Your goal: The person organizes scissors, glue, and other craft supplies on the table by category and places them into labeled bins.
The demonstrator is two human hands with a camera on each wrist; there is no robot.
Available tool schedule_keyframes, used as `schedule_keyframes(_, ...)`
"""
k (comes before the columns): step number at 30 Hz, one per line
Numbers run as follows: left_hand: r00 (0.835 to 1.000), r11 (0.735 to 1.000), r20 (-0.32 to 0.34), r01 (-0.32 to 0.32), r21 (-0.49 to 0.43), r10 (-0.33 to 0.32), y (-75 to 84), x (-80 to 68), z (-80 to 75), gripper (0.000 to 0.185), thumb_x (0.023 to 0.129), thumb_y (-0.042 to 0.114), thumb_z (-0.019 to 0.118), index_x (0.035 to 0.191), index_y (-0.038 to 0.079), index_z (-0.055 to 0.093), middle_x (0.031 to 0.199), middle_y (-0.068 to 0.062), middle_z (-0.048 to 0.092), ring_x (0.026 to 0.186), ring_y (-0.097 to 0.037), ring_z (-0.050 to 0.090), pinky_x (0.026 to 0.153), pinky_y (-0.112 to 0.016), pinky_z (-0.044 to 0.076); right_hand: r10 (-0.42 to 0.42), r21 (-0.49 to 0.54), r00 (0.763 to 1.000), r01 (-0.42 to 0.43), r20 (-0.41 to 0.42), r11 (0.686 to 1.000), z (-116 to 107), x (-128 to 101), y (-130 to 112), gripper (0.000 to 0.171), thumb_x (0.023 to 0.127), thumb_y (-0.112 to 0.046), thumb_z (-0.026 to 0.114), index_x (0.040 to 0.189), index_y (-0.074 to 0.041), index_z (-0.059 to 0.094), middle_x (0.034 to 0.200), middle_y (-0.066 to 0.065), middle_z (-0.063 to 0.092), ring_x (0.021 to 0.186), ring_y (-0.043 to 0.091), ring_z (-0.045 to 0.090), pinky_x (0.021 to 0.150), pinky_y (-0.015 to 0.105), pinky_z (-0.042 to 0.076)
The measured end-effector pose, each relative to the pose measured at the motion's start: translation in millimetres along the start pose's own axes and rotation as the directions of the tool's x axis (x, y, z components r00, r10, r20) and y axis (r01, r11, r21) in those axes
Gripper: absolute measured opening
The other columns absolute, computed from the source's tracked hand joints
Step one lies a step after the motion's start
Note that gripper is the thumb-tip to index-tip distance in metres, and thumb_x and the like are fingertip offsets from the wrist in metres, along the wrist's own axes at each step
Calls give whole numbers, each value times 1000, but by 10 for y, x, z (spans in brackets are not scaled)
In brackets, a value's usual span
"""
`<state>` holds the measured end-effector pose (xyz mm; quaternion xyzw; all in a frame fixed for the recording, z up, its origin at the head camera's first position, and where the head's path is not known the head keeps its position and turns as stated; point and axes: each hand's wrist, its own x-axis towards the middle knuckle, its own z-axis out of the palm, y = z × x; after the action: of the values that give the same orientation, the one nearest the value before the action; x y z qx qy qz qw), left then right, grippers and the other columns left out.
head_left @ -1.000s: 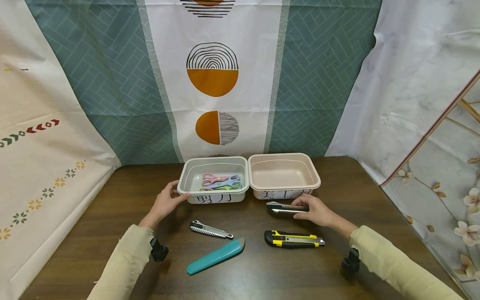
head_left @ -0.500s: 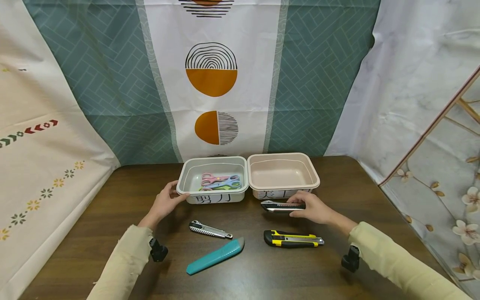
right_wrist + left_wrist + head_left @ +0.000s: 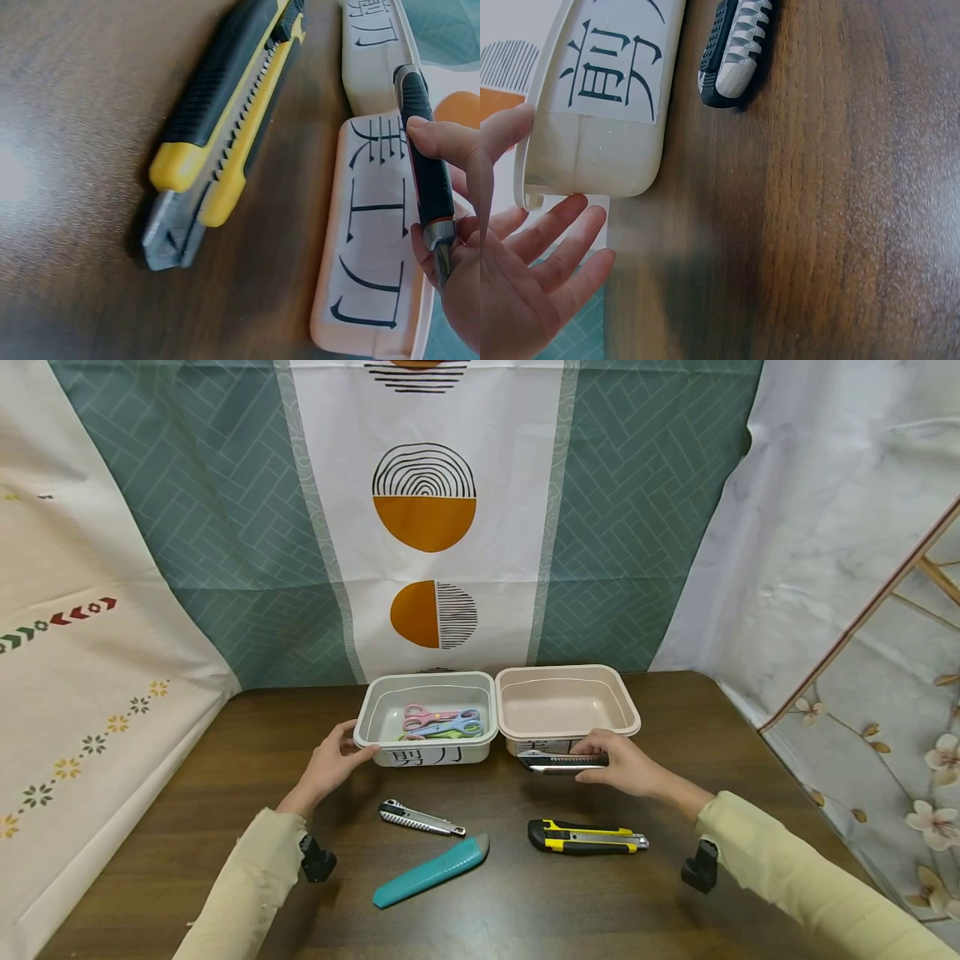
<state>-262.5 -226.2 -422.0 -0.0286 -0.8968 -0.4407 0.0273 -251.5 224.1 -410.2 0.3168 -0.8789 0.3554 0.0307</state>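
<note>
In the head view, my right hand [image 3: 618, 762] grips a black and silver utility knife [image 3: 558, 762], lifted off the table in front of the pink bin [image 3: 568, 733]. The right wrist view shows my thumb pressed along the knife's black handle [image 3: 424, 161]. My left hand [image 3: 330, 768] holds the front left corner of the grey bin [image 3: 363, 739], thumb at the rim and fingers at the side. Several scissors [image 3: 442, 722] lie inside that bin. A yellow and black utility knife [image 3: 588, 838] rests on the table below my right hand.
A silver and black utility knife [image 3: 422, 819] and a teal utility knife [image 3: 431, 872] lie on the brown table [image 3: 510, 918], left of the yellow one. Both bins stand side by side at the back, with labels on their fronts. A patterned cloth [image 3: 420, 527] hangs behind.
My right hand has moved the black and silver utility knife to the left and up, close to the pink bin's front. The left hand has stayed on the grey bin.
</note>
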Motion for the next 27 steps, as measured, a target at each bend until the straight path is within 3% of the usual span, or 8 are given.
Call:
schedule_keyframes(11, 1000, 1000, -9, -3, 17, 4, 26, 2, 6, 67, 84, 30, 64, 134, -2, 33, 115, -27, 55, 106, -36, 53, 82, -45, 42, -48, 32, 999, 47, 4, 998, -132, 109, -34, 28, 69, -6, 77, 95, -6, 65, 84, -2, 57, 75, 12, 48, 68, 26, 41)
schedule_keyframes(21, 1000, 1000, 0, 1, 6, -1, 17, -6, -3, 68, 84, 30, 64, 135, -1, 32, 116, -26, 54, 107, -36, 52, 83, -45, 42, -43, 14, 999, 43, 9, 999, -268, 215, -47, 29, 71, -9, 77, 97, -4, 65, 83, 0, 57, 75, 13, 48, 66, 26, 41)
schedule_keyframes(27, 1000, 1000, -3, 1, 7, -1, 30, -3, 7, 68, 84, 31, 64, 134, -2, 33, 116, -27, 54, 108, -38, 51, 83, -45, 41, 5, 2, 1000, -5, 12, 1000, -356, 269, -52, 29, 72, -8, 75, 99, -4, 65, 83, 1, 57, 74, 15, 48, 63, 28, 42)
